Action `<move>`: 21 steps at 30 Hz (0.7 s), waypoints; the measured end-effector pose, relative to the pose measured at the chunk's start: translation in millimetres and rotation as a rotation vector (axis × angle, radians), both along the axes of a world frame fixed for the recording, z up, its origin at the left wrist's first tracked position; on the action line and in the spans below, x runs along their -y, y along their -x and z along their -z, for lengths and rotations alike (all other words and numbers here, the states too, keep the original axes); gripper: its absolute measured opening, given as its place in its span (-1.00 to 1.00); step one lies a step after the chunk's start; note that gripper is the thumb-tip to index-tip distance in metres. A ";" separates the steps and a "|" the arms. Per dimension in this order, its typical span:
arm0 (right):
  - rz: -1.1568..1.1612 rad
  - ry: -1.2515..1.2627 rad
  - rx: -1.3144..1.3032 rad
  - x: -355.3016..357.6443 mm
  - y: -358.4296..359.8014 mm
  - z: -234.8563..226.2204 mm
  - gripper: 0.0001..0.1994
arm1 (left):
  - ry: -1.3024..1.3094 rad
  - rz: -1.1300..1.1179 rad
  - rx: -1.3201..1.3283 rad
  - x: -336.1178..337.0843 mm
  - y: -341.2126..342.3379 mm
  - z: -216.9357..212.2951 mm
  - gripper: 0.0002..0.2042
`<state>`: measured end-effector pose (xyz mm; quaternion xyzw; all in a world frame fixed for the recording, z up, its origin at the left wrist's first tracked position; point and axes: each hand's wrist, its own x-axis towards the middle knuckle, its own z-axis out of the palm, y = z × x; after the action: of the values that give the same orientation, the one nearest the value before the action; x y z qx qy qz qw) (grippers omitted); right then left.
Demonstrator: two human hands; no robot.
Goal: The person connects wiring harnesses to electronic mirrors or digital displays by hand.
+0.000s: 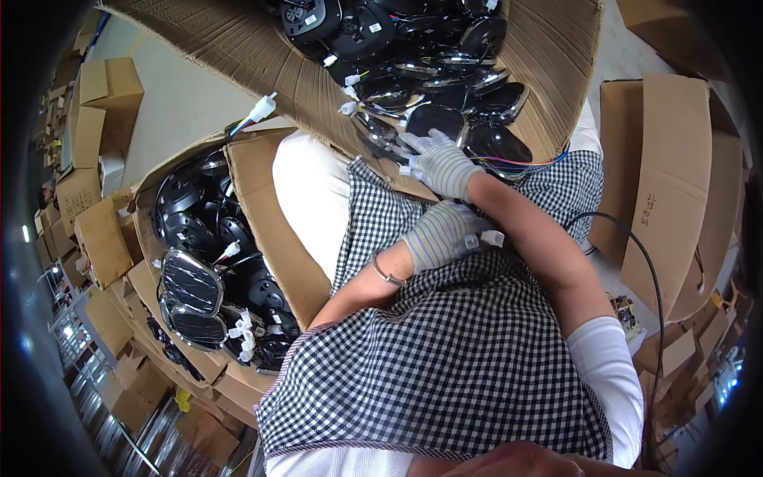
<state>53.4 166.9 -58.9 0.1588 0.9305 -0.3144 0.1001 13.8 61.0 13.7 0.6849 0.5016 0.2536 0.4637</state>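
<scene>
My right hand (445,168), in a striped knit glove, reaches into a large cardboard box (556,71) tilted toward me. Its fingers are stretched out over a glossy black wired unit (380,133), touching it or just above it. A small white plug shows beside that hand's lower edge. Below, in front of my apron, my left hand (439,236) wears the same kind of glove and is closed. White plug connectors (492,238) stick out by its fingers, which my right forearm partly hides. More black units with coloured wires (497,102) fill the tilted box.
At my left stands an open carton (274,230) with several black round housings and white plugs; two film-wrapped dark panels (191,283) lie on it. Another cardboard box (668,183) stands at the right, with a black cable (648,254) curving past it. Stacked cartons (103,111) line the far left.
</scene>
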 end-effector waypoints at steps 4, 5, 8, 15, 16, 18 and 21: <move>-0.052 -0.324 0.016 1.5 1.8 5.5 -0.68 | -0.090 -0.140 0.050 -0.8 -1.6 10.7 -0.75; -0.045 -0.330 0.017 -3.4 2.5 20.8 -0.68 | -0.095 -0.133 0.050 -3.9 -1.3 12.3 -0.75; 0.066 -0.398 0.117 -17.8 11.8 31.4 -0.67 | 0.026 -0.113 -0.087 -6.1 4.2 14.2 -0.79; -0.054 -0.060 -0.421 -39.0 -50.5 14.5 -0.71 | 0.018 -0.460 0.130 7.9 8.3 15.7 -0.77; 0.156 0.151 -0.437 -33.2 -55.1 8.0 -0.72 | 0.092 -0.449 0.112 7.1 9.4 8.4 -0.77; 0.253 0.147 -0.351 -32.5 -41.9 -9.3 -0.75 | 0.074 -0.389 0.099 9.8 9.5 9.9 -0.77; 0.449 0.107 -0.161 -34.6 2.6 -10.5 -0.76 | -0.117 -0.130 0.024 7.0 8.7 20.3 -0.76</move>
<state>50.8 201.5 -48.4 0.3306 0.8590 -0.3891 -0.0387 5.1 53.9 -6.5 0.6738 0.5238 0.3200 0.4115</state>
